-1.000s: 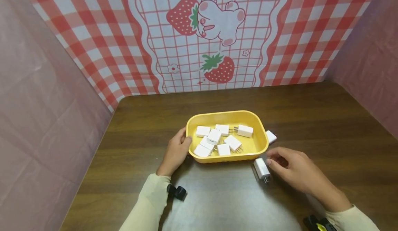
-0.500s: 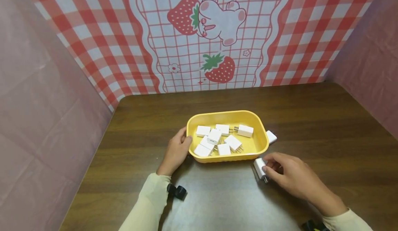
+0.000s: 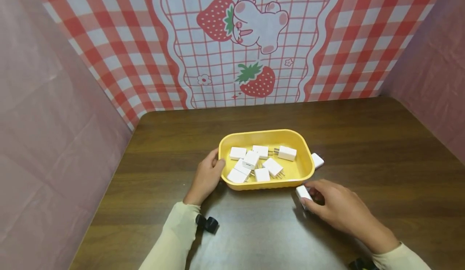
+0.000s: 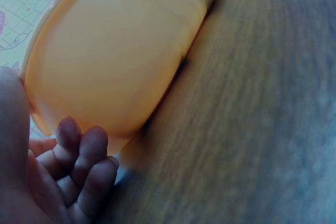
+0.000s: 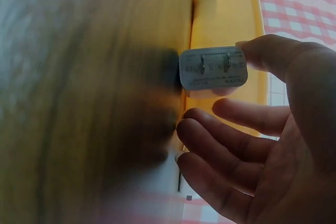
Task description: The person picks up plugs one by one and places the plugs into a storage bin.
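Observation:
A shallow yellow plastic tray [image 3: 267, 185] stands on the table, with several white charger plugs [image 3: 272, 167] loose inside it. At its left end my left hand [image 3: 207, 177] grips the rim, thumb on top and fingers against the outer wall; the left wrist view shows those curled fingers [image 4: 92, 145] close up. My right hand [image 3: 341, 205] pinches a white charger plug [image 3: 303, 194] just off the tray's front right corner. In the right wrist view this charger's [image 5: 212, 74] two-pin face is towards the camera, thumb at its edge. Another white charger [image 3: 317, 161] lies against the tray's right side.
The brown wooden table [image 3: 163, 141] backs onto a red-and-white checked cloth [image 3: 127, 52] with strawberry prints. Pink cloth [image 3: 58, 120] hangs on both sides. A black wrist strap [image 3: 207, 223] is on the left forearm.
My right hand has moved left onto the charger in front of the tray, its thumb and finger closing on it; the charger has turned slightly. My left hand stays on the tray.

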